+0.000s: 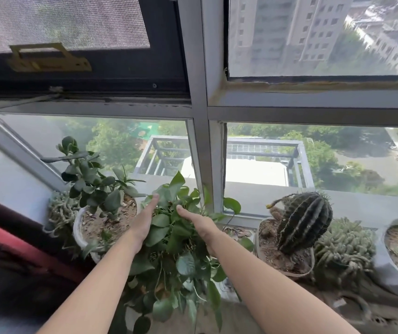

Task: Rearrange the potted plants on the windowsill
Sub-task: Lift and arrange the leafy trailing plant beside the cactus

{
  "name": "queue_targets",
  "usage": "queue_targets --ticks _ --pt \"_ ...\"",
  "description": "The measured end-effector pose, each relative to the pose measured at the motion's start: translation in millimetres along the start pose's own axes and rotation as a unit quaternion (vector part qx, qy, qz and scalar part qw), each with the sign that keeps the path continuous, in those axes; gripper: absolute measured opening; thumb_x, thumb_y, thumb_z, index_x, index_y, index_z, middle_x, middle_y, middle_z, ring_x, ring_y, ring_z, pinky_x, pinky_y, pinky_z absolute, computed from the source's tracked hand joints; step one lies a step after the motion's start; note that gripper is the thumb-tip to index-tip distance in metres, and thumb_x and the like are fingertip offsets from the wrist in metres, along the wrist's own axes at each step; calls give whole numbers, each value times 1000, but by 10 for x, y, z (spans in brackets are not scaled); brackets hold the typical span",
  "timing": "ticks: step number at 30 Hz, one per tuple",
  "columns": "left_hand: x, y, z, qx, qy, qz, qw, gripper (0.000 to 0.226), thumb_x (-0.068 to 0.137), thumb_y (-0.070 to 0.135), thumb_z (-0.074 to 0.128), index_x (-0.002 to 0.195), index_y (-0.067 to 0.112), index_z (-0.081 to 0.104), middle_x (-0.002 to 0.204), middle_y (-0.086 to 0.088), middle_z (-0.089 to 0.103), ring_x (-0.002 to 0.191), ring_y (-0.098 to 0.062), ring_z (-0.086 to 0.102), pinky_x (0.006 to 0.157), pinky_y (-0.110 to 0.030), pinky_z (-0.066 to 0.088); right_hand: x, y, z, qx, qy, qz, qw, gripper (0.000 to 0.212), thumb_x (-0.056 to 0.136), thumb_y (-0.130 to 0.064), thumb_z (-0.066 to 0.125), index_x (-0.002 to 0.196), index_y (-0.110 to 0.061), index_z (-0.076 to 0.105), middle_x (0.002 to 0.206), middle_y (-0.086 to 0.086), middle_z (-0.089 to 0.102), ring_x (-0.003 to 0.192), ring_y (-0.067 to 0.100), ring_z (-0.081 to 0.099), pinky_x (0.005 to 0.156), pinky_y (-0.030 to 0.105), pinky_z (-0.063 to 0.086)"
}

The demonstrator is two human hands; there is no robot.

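Note:
A leafy trailing plant [174,239] with heart-shaped green leaves sits at the middle of the windowsill, and its pot is hidden under the foliage. My left hand [145,220] presses against its left side, thumb pointing up. My right hand [200,227] clasps its right side. The fingers of both hands are buried in the leaves. To the left stands a jade plant [89,179] in a white pot [78,227]. On the right, a dark ribbed cactus [306,220] leans in a round pot [260,251].
A shaggy grey-green succulent [345,247] and a grey pot of soil [386,268] stand at the far right. Another trailing succulent [60,213] hangs at the far left. The window frame [200,141] rises just behind the plants. A dark red surface [12,239] lies at the lower left.

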State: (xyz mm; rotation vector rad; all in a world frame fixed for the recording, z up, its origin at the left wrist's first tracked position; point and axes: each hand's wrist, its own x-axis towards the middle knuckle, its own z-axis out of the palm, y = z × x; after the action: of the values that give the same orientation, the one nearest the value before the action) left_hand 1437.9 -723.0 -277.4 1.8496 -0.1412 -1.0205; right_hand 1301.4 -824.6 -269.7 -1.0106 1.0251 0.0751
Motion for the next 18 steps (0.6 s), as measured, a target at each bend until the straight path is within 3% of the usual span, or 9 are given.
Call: queue_targets --ticks 2,6,9,10,12,14,16,18 --pt "-15 -5 11 9 -1 3 1000 88 59 90 56 122 31 71 123 -13 72 116 -36 65 108 -56 44 -10 19 9 10 0 -2 1000 129 35 -81 78 142 -13 51 142 3 56 118 24 52 97 37 37" --pt "-92 2 28 21 2 12 1000 89 60 91 54 125 33 69 126 -9 71 118 -32 64 108 -54 44 -15 61 -47 14 -3 -10 1000 125 35 -79 79 138 -14 55 138 2 59 119 21 54 100 36 38" --pt "-177 23 85 17 -5 20 1000 70 64 90 52 107 40 75 111 4 76 99 -17 71 89 -36 50 -24 105 -140 6 -3 -12 1000 123 36 -80 78 138 -15 56 139 3 58 119 22 52 103 36 36" --pt "-192 24 114 26 -14 22 999 70 66 90 49 112 43 72 116 8 71 103 -14 67 89 -34 47 -25 126 -172 4 0 -10 1000 125 35 -80 78 138 -14 55 138 4 59 122 25 53 108 40 36" --pt "-212 15 179 38 -24 31 999 80 71 89 44 134 42 59 134 6 60 123 -19 56 107 -43 40 -43 161 -232 1 5 -10 1000 127 33 -80 78 139 -14 54 138 5 59 126 28 53 113 47 36" --pt "-232 2 225 32 -32 22 999 86 71 87 45 139 37 56 142 -2 59 130 -26 53 115 -50 35 -74 176 -294 -1 8 -17 1000 124 37 -79 78 139 -13 54 138 6 59 126 28 53 113 47 36" --pt "-290 -21 266 25 -33 12 999 82 67 89 49 129 37 63 137 -5 64 123 -24 59 109 -45 41 -108 182 -369 -6 14 -24 1000 121 43 -77 77 141 -12 52 141 5 56 128 27 51 113 45 35" --pt "-376 -23 333 6 -40 19 999 64 65 89 50 108 45 69 135 0 64 111 -14 62 92 -35 46 -134 198 -440 -14 14 -27 999 119 47 -77 76 144 -13 50 146 5 51 131 27 47 111 43 33"
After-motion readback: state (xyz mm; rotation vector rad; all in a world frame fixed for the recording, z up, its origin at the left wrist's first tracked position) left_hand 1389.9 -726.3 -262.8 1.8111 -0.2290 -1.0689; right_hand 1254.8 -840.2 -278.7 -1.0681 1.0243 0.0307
